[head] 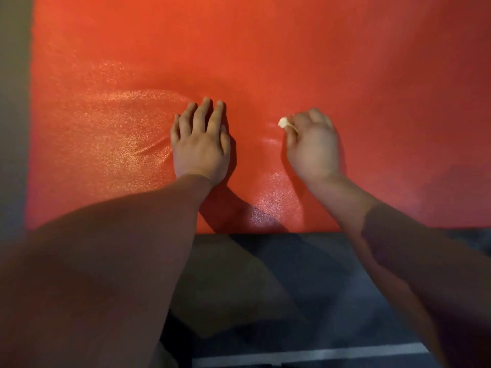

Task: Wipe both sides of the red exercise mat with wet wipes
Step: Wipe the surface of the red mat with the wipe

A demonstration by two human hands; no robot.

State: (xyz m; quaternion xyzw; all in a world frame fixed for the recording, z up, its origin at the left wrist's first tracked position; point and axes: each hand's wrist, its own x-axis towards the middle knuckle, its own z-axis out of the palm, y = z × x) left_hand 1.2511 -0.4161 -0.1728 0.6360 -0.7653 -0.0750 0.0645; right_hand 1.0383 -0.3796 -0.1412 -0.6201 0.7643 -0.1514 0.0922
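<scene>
Red exercise mat point(265, 49) spread flat over a dark floor point(318, 301), taking up the whole upper part of the head view. Near the mat's middle, left hand point(200, 147) palm-down on the surface, fingers point(210, 115) straight and slightly apart, with small creases point(155, 148) in the mat just beside the little finger. A little to the right, also over the mat, right hand point(312, 147), somewhat blurred, fingers point(316, 116) curled and clamped on a small whitish wad of wet wipe point(283, 122), only a bit of it poking out at the thumb side. Cannot tell whether the wad itself touches the mat. Wet sheen point(119, 123) across the mat's left portion, and another glistening patch point(276, 197) between the two wrists, close to the mat's near edge. Beyond the mat's left edge, a grey strip point(13, 102), floor or wall, cannot tell which. Beyond the near edge, both bare forearms crossing above the dark floor, plus a pale stripe point(305, 354) painted across it, well apart from the mat.
</scene>
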